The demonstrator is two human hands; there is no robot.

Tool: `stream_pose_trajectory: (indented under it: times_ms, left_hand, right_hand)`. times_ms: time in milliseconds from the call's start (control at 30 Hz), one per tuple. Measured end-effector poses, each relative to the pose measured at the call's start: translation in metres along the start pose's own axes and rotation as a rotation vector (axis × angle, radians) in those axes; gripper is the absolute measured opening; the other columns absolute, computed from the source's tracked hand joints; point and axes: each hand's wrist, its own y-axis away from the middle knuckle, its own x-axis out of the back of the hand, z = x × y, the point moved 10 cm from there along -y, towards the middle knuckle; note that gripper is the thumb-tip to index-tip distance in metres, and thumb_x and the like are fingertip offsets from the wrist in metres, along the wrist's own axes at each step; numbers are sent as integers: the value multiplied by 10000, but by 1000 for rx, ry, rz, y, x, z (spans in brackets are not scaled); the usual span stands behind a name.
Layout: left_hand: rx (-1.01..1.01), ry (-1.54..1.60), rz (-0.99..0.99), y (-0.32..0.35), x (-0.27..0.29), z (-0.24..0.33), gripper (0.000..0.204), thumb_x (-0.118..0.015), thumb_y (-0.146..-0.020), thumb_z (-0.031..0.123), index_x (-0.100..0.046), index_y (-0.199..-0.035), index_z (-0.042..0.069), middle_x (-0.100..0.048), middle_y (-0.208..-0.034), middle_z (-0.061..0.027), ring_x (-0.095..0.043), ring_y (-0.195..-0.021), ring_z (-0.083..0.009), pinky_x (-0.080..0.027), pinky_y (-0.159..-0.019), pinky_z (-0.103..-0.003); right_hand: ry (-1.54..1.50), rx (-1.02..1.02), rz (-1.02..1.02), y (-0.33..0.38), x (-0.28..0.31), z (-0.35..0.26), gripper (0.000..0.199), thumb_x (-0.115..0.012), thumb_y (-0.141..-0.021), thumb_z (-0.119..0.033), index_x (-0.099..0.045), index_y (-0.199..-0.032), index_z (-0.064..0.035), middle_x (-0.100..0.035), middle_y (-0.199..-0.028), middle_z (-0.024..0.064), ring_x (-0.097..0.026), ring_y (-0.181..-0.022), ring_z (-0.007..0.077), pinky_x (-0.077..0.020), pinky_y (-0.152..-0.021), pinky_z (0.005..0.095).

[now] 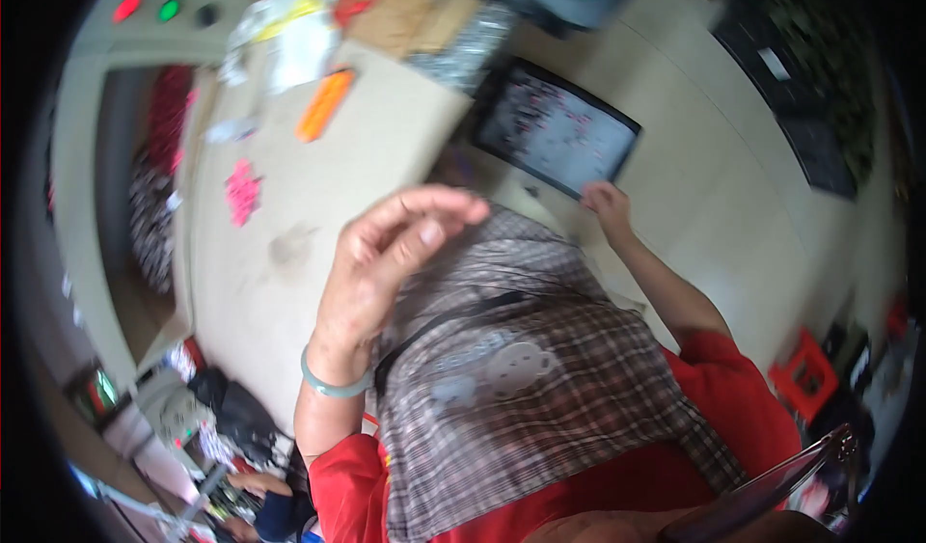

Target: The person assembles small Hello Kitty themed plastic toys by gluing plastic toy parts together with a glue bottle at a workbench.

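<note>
Soft, even light fills the scene, bright enough that the pale counter point(318, 186) looks washed out, with no hard shadows on it. The whole picture is smeared by motion blur: the raised left hand point(381, 254) has fuzzy fingers point(434, 210), and the orange and pink bits on the far counter are mere blobs. The tablet screen point(558, 128) glows faintly, its contents unreadable. Straight edges bow strongly toward the rim, where the picture falls off into a black, round border. The near corners are dim and muddy.
</note>
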Motion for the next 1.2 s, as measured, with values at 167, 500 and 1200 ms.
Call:
stream_pose_trajectory:
  times_ms: [167,500,1200]
  left_hand:
    - [-78,-105,109,113,55,24,255,-590,-925,84,-611,-1165,-2,-642,-1148,-91,-572,-1108,-177,-413,-1006,-312]
    - [-364,-191,782,255,260,1,253,-598,-925,110,-621,-1138,-25,-663,-1092,-103,-608,-1058,-181,-459,-951,-310]
    - [-422,-1145,1739,295,509,63,227,-628,-805,82,-655,-1028,45,-532,-1195,-193,-455,-1152,-392,-405,-976,-457]
  right_hand:
    - [314,319,-252,65,-82,-169,125,-520,-940,-25,-630,-934,36,-643,-915,93,-617,-735,133,-500,-672,256]
    - [467,1085,-843,199,-318,-391,203,-610,-742,77,-654,-912,-24,-648,-909,111,-651,-770,267,-532,-676,350]
    - [1105,1443,-714,131,-720,-394,268,-572,-808,-29,-617,-1072,-35,-560,-1125,164,-510,-1098,346,-454,-932,429]
